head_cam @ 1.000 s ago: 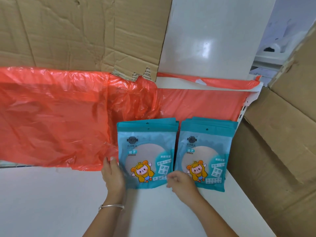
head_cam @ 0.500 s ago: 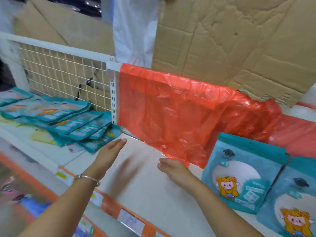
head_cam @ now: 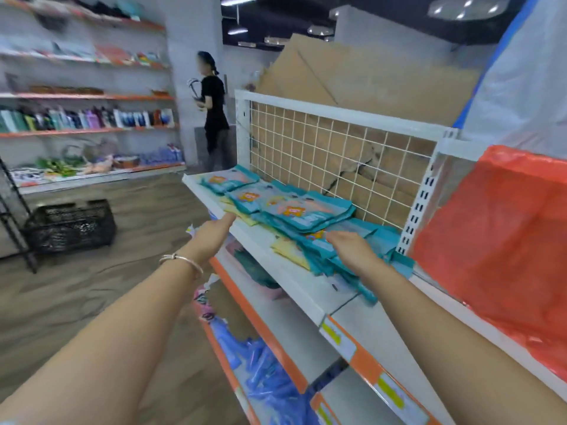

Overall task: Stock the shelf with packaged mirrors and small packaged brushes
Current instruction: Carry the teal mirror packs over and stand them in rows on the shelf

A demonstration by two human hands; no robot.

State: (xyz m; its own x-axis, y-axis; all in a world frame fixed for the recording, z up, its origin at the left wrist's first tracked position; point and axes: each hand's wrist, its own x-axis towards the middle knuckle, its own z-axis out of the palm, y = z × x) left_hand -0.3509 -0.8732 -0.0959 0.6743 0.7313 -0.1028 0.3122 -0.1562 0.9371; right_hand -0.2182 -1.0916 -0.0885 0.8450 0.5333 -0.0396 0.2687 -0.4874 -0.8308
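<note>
Where the packaged mirrors (head_cam: 303, 211) lie, they form loose, overlapping heaps of flat, glossy teal pouches on the top shelf (head_cam: 294, 280), a white sheet-metal deck. Each pouch face carries an orange cartoon print. Thin yellow packs (head_cam: 290, 250) lie flat under the teal ones near the front lip.

The right hand (head_cam: 352, 250) rests on the nearer heap with its fingers bent down onto the pouches; motion blur prevents telling whether it pinches one. The left hand (head_cam: 214, 230) is extended with straight fingers and holds nothing, its fingertips at the shelf's front edge just beside a yellow pack. A thin metal bangle (head_cam: 181, 260) circles the left wrist.

Behind the heaps stands a white wire grid (head_cam: 337, 154) of square cells, backed by creased brown cardboard (head_cam: 352, 78). 1 slotted white upright (head_cam: 420, 204) bounds the bay on the right. Beyond it hangs a wrinkled, translucent orange plastic sheet (head_cam: 497, 228). The shelf lip carries an orange strip with price labels (head_cam: 337, 338).

1 tier lower lie blue plastic packs (head_cam: 270, 381). A black perforated crate (head_cam: 70, 225) sits on the wood-pattern floor. A person in black (head_cam: 214, 111) stands by wall shelving that holds bottles (head_cam: 86, 118).
</note>
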